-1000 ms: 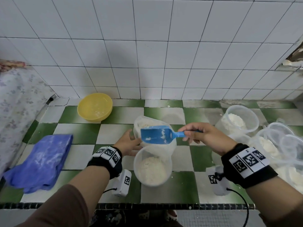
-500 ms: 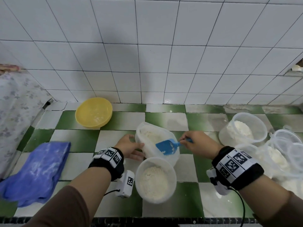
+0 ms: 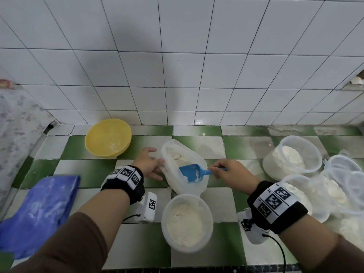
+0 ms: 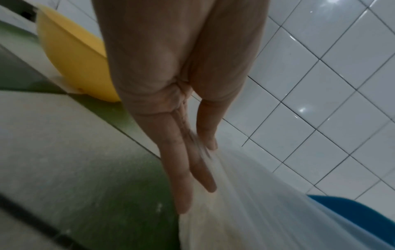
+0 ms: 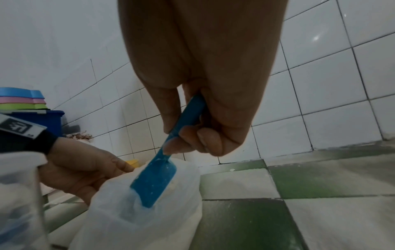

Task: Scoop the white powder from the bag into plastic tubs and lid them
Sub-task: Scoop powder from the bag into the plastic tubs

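Note:
A clear plastic bag (image 3: 185,154) of white powder lies open on the checkered counter. My left hand (image 3: 155,166) pinches its left rim between thumb and fingers, as the left wrist view shows at the bag (image 4: 256,211) edge under my left hand (image 4: 203,169). With my right hand (image 3: 218,170) I grip the handle of a blue scoop (image 3: 190,173), whose head sits inside the bag's mouth with some powder on it. The right wrist view shows my right hand (image 5: 188,140) curled round the scoop (image 5: 153,182). A round tub (image 3: 204,201), partly filled, stands unlidded just in front of the bag.
A yellow bowl (image 3: 108,136) stands at the back left and a blue cloth (image 3: 39,209) at the front left. Filled tubs (image 3: 293,156) and loose clear lids (image 3: 346,170) crowd the right side. The tiled wall rises behind; the counter's front edge is near.
The scoop has come down from above the bag and tub into the bag's mouth. My left hand has stayed at the bag's left rim.

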